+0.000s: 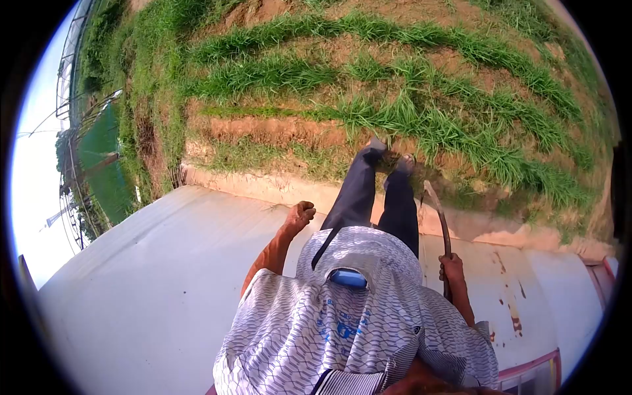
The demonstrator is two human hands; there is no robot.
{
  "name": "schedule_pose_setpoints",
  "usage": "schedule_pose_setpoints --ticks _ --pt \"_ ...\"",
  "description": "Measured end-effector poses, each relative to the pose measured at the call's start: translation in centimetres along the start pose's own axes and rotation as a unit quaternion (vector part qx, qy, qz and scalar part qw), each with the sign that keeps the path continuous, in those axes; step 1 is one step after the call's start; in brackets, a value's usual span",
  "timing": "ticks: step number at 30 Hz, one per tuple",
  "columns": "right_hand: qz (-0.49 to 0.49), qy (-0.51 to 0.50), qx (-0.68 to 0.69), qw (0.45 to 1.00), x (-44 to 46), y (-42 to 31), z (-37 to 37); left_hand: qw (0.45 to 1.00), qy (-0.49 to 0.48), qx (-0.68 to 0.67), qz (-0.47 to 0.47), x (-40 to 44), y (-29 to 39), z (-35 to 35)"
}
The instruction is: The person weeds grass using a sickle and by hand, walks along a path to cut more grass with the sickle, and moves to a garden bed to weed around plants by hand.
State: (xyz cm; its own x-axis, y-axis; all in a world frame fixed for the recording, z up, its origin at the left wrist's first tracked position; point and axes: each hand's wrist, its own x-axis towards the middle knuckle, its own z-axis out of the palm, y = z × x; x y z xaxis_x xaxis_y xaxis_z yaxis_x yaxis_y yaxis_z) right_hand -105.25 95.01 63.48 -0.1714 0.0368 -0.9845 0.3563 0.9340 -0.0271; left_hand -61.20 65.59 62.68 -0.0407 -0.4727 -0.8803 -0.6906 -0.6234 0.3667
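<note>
Right hand (451,266) grips curved tool (443,220) beside white wall (145,296)

Left hand (301,216), also beside the wall, curls loosely, contents unclear.

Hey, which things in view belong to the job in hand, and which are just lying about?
Belongs to the job:
long-handled tool, gripped in the right hand
grass row near its far end, probably

Just about:
white wall
green sheeting at picture left
blue item at the shirt front

Grass rows (276,76) lay before the feet (407,161), a wall (164,296) behind; the tool (443,218) was in the right hand (451,267).
</note>
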Motion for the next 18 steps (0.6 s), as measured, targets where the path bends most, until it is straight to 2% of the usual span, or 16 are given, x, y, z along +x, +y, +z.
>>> schedule_pose_setpoints --ticks 1,3,7,9,10,15,18 --pt "0.004 0.015 -0.025 1.0 -0.2 0.2 -0.5 0.998 -0.023 0.049 -0.039 -0.6 -1.7 0.9" --pt "-0.006 0.024 -0.031 0.999 -1.0 0.5 -1.0 0.981 -0.036 0.185 0.054 -0.8 -6.7 2.0" --pt "0.011 0.033 -0.018 0.999 -0.3 1.9 -1.5 0.99 0.003 0.138 0.02 -3.0 -8.4 2.5" --pt "0.024 0.037 -0.014 0.999 0.1 2.0 -2.0 0.998 0.015 -0.051 -0.028 -3.3 -7.9 1.9" --pt "0.032 0.029 -0.036 0.998 0.3 1.9 -2.1 0.996 0.028 -0.086 -0.01 -3.1 -8.1 1.4" --pt "0.051 0.043 -0.036 0.997 -0.4 1.2 -1.3 0.993 0.029 -0.102 -0.045 -1.2 -8.1 -1.4" --pt "0.012 0.067 -0.041 0.997 -2.4 -0.7 1.6 0.986 0.012 -0.148 -0.074 -0.2 -8.3 -3.2"
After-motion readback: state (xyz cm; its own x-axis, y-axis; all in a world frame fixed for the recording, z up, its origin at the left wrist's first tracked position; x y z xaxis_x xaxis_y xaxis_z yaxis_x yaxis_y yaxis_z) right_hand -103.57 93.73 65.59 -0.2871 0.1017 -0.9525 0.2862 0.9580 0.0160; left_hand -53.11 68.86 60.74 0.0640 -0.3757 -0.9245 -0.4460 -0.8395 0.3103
